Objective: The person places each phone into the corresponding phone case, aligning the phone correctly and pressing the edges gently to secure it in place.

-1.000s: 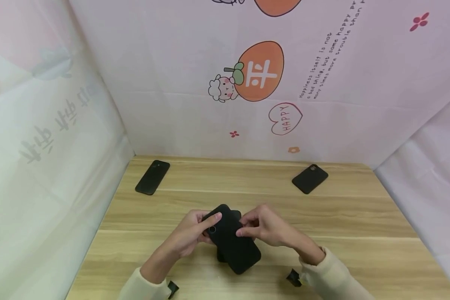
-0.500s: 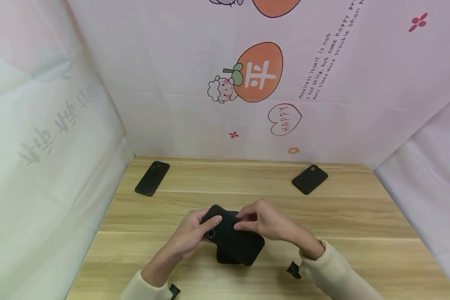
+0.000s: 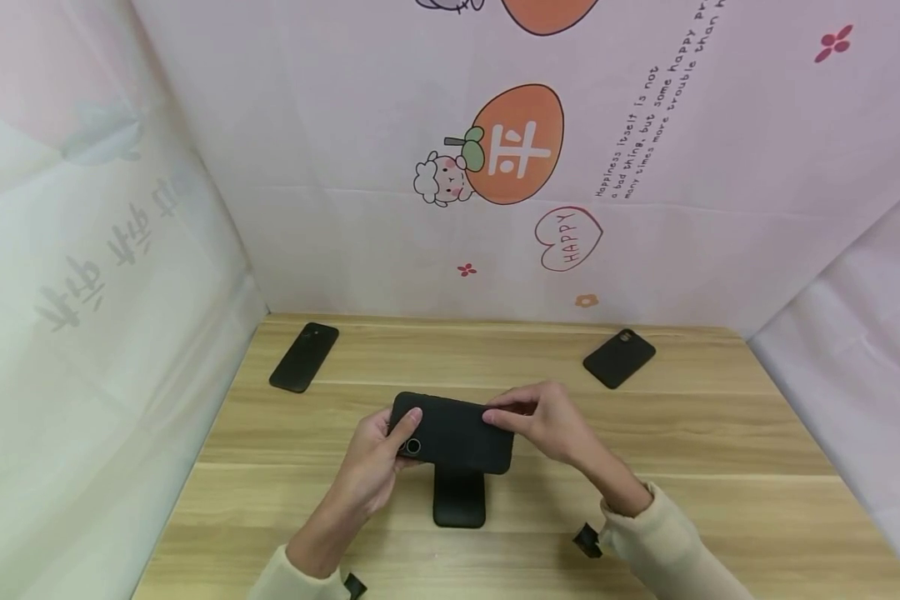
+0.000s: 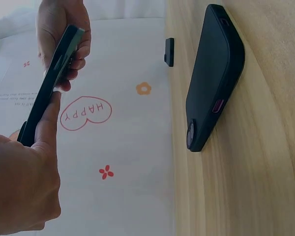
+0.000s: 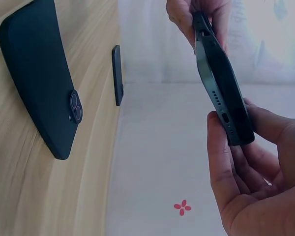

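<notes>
Both hands hold a phone [image 3: 457, 433] with a black case [image 5: 223, 73] above the table, its back facing up in the head view. My left hand [image 3: 371, 462] grips the camera end, thumb across the back. With thumb and fingers my right hand [image 3: 543, 421] pinches the upper corner of the other end. A gap between the phone's edge and the case shows in the right wrist view. Below them another black phone-shaped piece [image 3: 459, 500] lies camera side up on the table, partly hidden in the head view.
A black phone [image 3: 304, 357] lies at the table's back left. Another black phone or case [image 3: 619, 358], with a camera opening, lies at the back right. White printed cloth [image 3: 390, 242] hangs behind the wooden table [image 3: 720, 417] and at both sides.
The held phone has turned from a steep diagonal to nearly level across the head view and moved farther from the person. More of the piece beneath shows. Both hands moved along with it.
</notes>
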The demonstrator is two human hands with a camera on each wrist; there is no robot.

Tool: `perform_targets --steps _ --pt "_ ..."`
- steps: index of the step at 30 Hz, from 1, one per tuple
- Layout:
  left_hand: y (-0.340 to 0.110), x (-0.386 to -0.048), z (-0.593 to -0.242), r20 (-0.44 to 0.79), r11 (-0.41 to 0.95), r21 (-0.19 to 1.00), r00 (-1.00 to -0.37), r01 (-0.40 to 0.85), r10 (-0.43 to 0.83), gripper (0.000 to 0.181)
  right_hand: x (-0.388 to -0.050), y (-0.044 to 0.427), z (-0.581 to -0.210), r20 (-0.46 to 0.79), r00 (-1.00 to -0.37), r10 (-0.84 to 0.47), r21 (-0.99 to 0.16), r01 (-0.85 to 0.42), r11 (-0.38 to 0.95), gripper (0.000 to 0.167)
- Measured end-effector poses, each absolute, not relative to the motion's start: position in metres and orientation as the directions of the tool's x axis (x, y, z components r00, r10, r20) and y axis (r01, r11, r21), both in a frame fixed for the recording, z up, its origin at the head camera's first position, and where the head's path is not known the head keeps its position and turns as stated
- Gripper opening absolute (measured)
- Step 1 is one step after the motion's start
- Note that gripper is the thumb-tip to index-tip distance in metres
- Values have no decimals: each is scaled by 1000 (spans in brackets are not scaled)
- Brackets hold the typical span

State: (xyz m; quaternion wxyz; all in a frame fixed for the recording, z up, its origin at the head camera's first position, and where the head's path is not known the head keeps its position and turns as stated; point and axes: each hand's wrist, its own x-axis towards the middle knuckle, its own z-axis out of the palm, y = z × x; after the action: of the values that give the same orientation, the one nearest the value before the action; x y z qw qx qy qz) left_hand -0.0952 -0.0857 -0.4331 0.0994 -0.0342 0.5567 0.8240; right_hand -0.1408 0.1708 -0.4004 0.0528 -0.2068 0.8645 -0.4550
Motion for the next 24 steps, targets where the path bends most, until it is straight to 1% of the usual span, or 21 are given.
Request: perform_targets --steps 5,8,10,16,24 --pt "-86 -94 -436 -173 -412 890 -981 -194 89 32 -142 173 -402 2 -944 -330 -877 -160 453 25" --pt "-87 -94 -435 -172 -416 890 -982 -188 77 32 -144 174 -406 -34 -953 -302 -904 -99 416 31" --pt "-87 -93 -435 -172 -420 888 -982 -186 72 32 -145 174 -409 -53 -954 -294 -919 -69 388 32" --pt "-87 -94 -435 -167 -419 890 -983 -183 75 34 -147 175 -413 -60 -949 -308 -943 -47 330 30" --pt "-87 -95 -436 -166 -423 887 -983 -184 80 34 -148 175 -412 -51 -949 -310 -947 -53 318 24"
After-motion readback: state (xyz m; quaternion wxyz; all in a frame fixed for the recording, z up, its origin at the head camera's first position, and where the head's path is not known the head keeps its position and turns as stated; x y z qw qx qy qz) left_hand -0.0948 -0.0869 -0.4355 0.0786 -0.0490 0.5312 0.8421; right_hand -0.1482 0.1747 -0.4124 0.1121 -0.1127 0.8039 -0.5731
